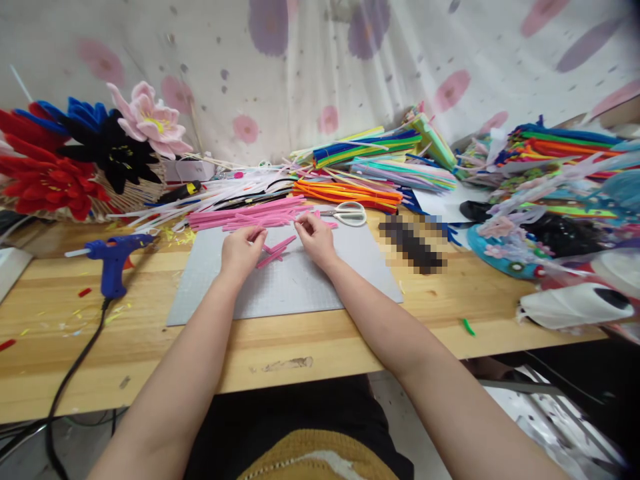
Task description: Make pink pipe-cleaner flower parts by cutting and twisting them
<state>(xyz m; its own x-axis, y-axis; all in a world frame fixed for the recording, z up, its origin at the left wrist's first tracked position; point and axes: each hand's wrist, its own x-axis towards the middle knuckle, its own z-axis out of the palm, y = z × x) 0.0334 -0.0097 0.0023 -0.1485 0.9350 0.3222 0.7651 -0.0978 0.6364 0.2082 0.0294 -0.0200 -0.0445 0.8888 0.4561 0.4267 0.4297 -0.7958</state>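
My left hand (242, 252) is over the grey mat (305, 293), its thumb and fingertips pinched together. Opposite it, a short gap away, my right hand (316, 239) is pinched too. Whatever either pinch holds is too small to make out. Short cut pieces of pink pipe cleaner (278, 252) lie on the mat between the hands, some close to the left fingertips. Behind the hands, a bundle of long pink pipe cleaners (245, 213) runs along the mat's far edge. White-handled scissors (351, 214) rest just beyond my right hand.
A blue glue gun (116, 260) stands at left, its cord trailing off the table's front edge. Orange pipe cleaners (350, 193) and other coloured bundles line the back. Fuzzy flowers (50, 180) fill the back left. A white roll (575, 307) and bagged materials crowd the right.
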